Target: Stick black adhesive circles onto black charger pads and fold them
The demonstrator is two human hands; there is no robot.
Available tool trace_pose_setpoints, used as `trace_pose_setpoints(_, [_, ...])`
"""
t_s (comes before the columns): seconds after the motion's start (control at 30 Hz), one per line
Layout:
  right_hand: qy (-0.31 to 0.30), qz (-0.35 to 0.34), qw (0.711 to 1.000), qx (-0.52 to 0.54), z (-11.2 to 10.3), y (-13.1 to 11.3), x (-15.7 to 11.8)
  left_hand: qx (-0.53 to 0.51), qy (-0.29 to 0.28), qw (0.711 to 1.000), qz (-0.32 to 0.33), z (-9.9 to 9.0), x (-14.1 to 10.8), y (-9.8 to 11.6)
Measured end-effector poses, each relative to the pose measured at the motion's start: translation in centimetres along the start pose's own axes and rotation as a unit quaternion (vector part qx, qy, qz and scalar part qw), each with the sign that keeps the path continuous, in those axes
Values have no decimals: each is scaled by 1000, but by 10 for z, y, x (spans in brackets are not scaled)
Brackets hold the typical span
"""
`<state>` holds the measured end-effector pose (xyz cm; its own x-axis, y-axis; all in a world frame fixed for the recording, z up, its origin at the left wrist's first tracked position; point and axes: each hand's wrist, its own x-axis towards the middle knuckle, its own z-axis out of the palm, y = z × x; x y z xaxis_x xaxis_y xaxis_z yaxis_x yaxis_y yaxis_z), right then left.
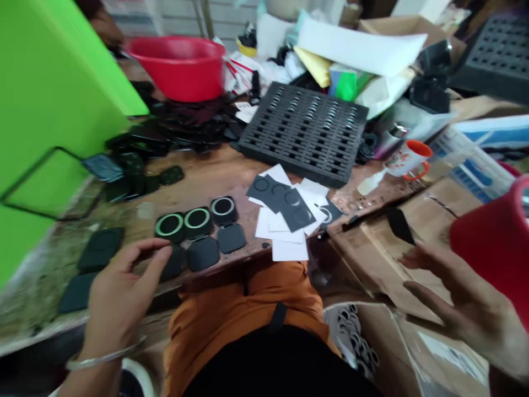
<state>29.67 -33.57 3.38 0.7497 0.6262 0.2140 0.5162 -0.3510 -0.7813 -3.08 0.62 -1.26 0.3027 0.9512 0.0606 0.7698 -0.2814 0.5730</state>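
Observation:
My left hand (128, 286) is at the front left of the bench, its thumb and fingers loosely curved. The fingertips overlap the edge of the leftmost of three black folding cases (171, 225); whether they touch it I cannot tell. These cases lie unfolded in a row, with pale rings on their upper halves and plain lower flaps (202, 253). Off the bench to the right, my right hand (463, 298) has its thumb apart from its fingers. A thin black piece (400, 225) shows at its fingertips, blurred, above the cardboard boxes (372, 248).
White and dark ring-marked cards (285, 212) overlap at the bench edge. Behind them is a slotted black foam tray (306, 129). A mug (407, 160) stands right; red tubs (177, 66) stand behind and far right. Another folding case (99, 248) lies left.

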Motion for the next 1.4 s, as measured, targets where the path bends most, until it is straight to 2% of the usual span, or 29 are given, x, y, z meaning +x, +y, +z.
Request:
trace_pose_setpoints(0.1, [-71, -68, 994, 56, 50, -20, 26, -81, -8, 997, 3, -11, -7, 2])
trace_pose_setpoints(0.2, [-161, -76, 972, 156, 113, -44, 44, -139, -20, 990, 3, -18, -20, 1])
trace_pose_setpoints(0.3, [-276, -35, 914, 296, 171, -72, 49, -237, -90, 967, -9, -19, -35, 7])
trace_pose_setpoints(0.37, [-333, 6, 870, 364, 200, -90, 47, -326, -156, 932, -12, -15, -41, 14])
trace_pose_setpoints(0.4, [-353, 19, 857, 374, 212, -98, 45, -364, -180, 914, -7, -13, -43, 17])
trace_pose_setpoints(0.47, [-384, 0, 861, 334, 231, -112, 43, -401, -193, 895, 7, -9, -42, 20])
trace_pose_setpoints(0.5, [-386, -38, 873, 296, 239, -116, 43, -399, -181, 899, 12, -7, -40, 19])
trace_pose_setpoints(0.6, [-323, -167, 916, 169, 257, -123, 48, -331, -109, 937, 8, -7, -31, 12])
trace_pose_setpoints(0.67, [-285, -204, 930, 110, 268, -124, 53, -282, -81, 956, -3, -9, -24, 6])
trace_pose_setpoints(0.73, [-312, -220, 920, 81, 280, -128, 58, -255, -82, 963, -5, -11, -18, 2])
trace_pose_setpoints(0.8, [-367, -246, 893, 79, 291, -135, 62, -236, -89, 968, 3, -11, -14, -1])
trace_pose_setpoints(0.87, [-382, -258, 883, 86, 300, -143, 66, -216, -68, 974, 1, -9, -10, -4])
trace_pose_setpoints(0.97, [-330, -238, 909, 97, 309, -152, 72, -155, -4, 987, -34, 0, -6, -12])
trace_pose_setpoints(1.03, [-305, -208, 924, 105, 311, -152, 77, -99, 9, 994, -53, 7, -3, -19])
trace_pose_setpoints(1.17, [-309, -144, 933, 117, 310, -143, 86, -53, -33, 995, -73, 12, 2, -30])
trace_pose_setpoints(1.3, [-335, -88, 928, 138, 309, -134, 87, -78, -47, 992, -84, 6, 10, -40])
trace_pose_setpoints(1.4, [-357, -25, 916, 179, 307, -130, 86, -134, -45, 983, -121, -6, 15, -49])
